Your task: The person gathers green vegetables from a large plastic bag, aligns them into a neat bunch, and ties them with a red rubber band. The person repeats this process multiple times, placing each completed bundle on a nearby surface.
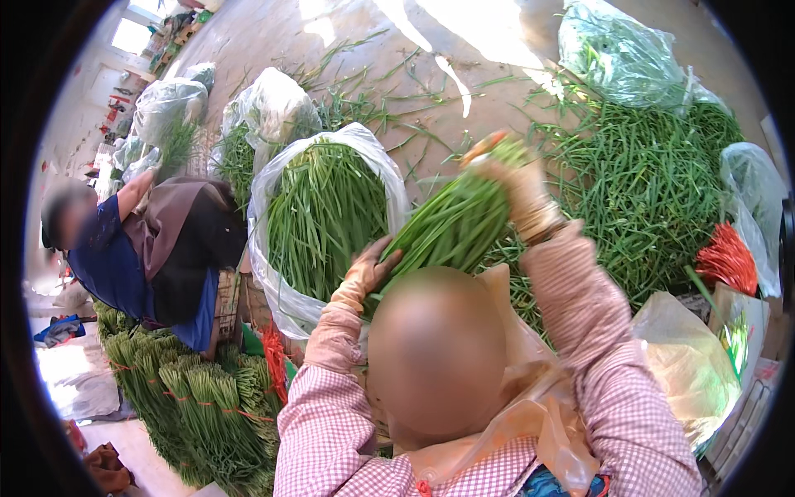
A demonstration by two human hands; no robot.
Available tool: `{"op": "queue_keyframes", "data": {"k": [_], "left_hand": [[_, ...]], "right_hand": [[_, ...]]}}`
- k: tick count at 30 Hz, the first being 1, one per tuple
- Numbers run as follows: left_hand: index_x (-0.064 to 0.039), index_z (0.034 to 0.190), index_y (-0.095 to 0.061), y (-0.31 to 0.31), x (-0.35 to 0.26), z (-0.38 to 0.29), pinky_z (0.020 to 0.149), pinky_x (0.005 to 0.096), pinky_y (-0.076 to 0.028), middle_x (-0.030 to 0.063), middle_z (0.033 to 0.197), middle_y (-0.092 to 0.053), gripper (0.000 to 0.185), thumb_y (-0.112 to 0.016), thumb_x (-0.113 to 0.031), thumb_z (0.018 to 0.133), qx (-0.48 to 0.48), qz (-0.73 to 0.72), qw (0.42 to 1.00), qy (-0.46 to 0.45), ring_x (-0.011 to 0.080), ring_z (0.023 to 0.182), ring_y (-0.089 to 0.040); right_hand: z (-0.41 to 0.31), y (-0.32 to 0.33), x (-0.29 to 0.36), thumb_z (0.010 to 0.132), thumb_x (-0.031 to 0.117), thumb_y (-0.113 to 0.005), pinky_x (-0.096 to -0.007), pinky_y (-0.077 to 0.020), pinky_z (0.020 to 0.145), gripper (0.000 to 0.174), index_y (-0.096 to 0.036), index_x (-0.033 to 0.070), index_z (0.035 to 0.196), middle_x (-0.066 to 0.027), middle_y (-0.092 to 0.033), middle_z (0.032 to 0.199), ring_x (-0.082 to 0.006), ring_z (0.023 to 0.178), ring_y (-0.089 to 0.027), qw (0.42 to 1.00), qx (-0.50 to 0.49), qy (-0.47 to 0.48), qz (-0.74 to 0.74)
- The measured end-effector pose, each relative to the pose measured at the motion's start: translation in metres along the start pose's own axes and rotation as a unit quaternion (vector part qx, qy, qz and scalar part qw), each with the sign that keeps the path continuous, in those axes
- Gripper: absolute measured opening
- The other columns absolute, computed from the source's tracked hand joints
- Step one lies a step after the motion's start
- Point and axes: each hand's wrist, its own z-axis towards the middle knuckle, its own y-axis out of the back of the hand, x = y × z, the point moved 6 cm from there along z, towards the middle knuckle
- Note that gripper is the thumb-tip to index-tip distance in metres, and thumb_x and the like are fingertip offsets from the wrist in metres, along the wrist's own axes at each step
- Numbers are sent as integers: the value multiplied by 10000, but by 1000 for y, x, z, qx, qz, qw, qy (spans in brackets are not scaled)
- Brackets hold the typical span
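Note:
A large bunch of long green leaves, likely garlic chives [459, 223], slants across in front of me. My right hand [512, 180], in a tan glove or sleeve cover, grips it near the pale stem end; motion blurs this end and an orange-red patch there. At the leafy lower end is my left hand [372, 267], dark at the fingertips, with thumb and fingers against the leaves. Just left of the bunch stands an open clear plastic bag [397, 180] packed with upright chives [326, 217]. A blurred round shape hides the lowest leaf tips.
Loose chives [646, 192] are heaped at right, below a filled plastic bag [621, 56]. Red ties [726, 261] lie at the heap's edge. Tied bundles [205, 397] stand at lower left. Another person [143, 248] sits at left near more bags [171, 105]. Stray leaves litter the floor [428, 118].

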Motion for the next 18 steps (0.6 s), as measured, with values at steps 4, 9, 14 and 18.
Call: {"op": "queue_keyframes", "data": {"k": [4, 9, 14, 18], "left_hand": [[-54, 1367, -571, 26, 26, -22, 1060, 327, -421, 122, 1317, -629, 593, -730, -369, 891, -37, -202, 978, 39, 221, 1226, -573], [-25, 1333, -589, 179, -125, -54, 988, 281, -470, 73, 1242, -673, 485, -698, -247, 916, -137, -207, 955, -160, 170, 1114, -626], [-43, 1551, -244, 228, -438, -186, 1166, 388, -296, 126, 1524, -404, 919, -674, -489, 871, -138, -1, 861, -489, 242, 1380, -408], [-14, 1526, -283, 142, -520, -247, 1160, 394, -307, 150, 1487, -439, 904, -713, -437, 853, -19, 160, 808, -567, 244, 1371, -421]], "right_hand": [[2, 62, 174, 877, 105, -697, -370, -574, 822, 263, -611, 41, 1118, -138, -708, 1028, -209, 907, -686, 976, -7, 168, -140], [-8, 60, 306, 857, 62, -728, -300, -576, 782, 277, -639, 18, 1115, -98, -696, 981, -185, 896, -693, 894, 90, 387, -209], [-75, -92, 350, 883, 154, -703, -302, -541, 745, 212, -642, 21, 1036, -50, -669, 928, -156, 826, -657, 740, 51, 554, -379], [-114, -67, 305, 900, 166, -690, -321, -539, 819, 250, -633, 30, 1102, -81, -679, 1003, -180, 904, -662, 928, 57, 354, -99]]}}
